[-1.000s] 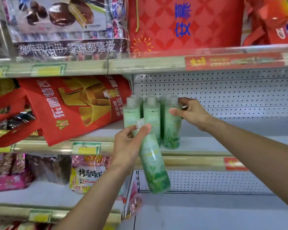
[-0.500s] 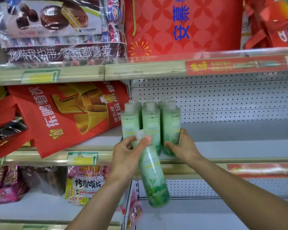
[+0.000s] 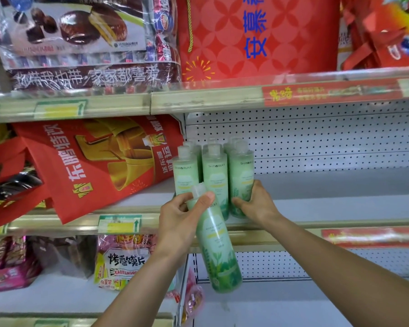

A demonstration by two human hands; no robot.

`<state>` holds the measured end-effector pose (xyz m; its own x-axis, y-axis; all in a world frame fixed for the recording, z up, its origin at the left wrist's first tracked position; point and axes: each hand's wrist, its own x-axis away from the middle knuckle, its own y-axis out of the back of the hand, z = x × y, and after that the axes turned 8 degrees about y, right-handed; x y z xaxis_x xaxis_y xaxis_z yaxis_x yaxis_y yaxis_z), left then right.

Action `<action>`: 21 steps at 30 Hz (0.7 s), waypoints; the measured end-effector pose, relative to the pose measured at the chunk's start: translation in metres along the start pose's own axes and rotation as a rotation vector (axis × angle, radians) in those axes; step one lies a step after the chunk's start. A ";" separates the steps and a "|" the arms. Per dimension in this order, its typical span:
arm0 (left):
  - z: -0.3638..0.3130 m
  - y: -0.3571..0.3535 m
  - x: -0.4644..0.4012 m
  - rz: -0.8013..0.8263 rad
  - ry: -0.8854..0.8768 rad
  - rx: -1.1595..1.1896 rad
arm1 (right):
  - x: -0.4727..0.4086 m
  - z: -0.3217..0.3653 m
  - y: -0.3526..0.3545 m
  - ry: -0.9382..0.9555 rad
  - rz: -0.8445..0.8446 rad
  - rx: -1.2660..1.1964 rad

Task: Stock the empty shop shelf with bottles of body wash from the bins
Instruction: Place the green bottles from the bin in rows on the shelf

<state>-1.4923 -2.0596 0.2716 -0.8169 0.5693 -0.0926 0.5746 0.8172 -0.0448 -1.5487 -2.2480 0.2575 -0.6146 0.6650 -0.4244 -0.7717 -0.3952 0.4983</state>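
1. Bottles of body wash (image 3: 214,178) are seen standing upright in a tight group at the left end of the white shelf (image 3: 340,204), close to its front edge.
2. They are pale green with white caps, and more rows are partly hidden behind the front three.
3. The lower part of the rightmost front bottle (image 3: 240,178) is held by the right hand (image 3: 255,204), with the thumb in front and the fingers curled round its right side.
4. One more bottle (image 3: 219,246) is held in the air by the left hand (image 3: 182,220), in front of the shelf's front edge.
5. Its neck is pinched between thumb and fingers, and its bottom end hangs down, tilted to the right.
6. A red bag (image 3: 99,166) is seen lying on the next shelf, just left of the group.
7. Snack packs (image 3: 121,260) are seen on the shelf below that.
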 end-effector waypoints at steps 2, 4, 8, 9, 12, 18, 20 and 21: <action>-0.003 0.000 0.001 -0.001 -0.004 0.006 | -0.002 0.001 0.000 0.003 0.005 0.015; -0.004 0.001 0.001 -0.003 -0.007 0.007 | -0.004 0.002 -0.001 0.008 0.010 0.024; -0.006 0.004 0.001 -0.002 -0.021 0.015 | -0.008 0.002 -0.003 0.004 0.011 0.022; -0.006 0.004 0.001 -0.004 -0.026 0.012 | -0.009 0.002 -0.004 0.000 0.012 0.018; -0.005 0.006 0.000 -0.017 -0.033 0.019 | -0.015 0.001 -0.006 -0.008 0.022 0.013; -0.002 0.006 -0.003 -0.040 -0.037 0.010 | -0.024 -0.001 -0.009 0.003 0.029 0.014; -0.002 0.006 -0.004 -0.043 -0.040 0.006 | -0.028 -0.002 -0.010 0.002 0.031 -0.003; -0.002 0.006 -0.004 -0.046 -0.039 0.005 | -0.029 -0.003 -0.011 0.003 0.030 -0.006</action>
<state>-1.4859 -2.0573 0.2734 -0.8401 0.5268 -0.1290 0.5365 0.8421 -0.0546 -1.5229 -2.2651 0.2622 -0.6381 0.6509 -0.4113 -0.7538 -0.4192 0.5061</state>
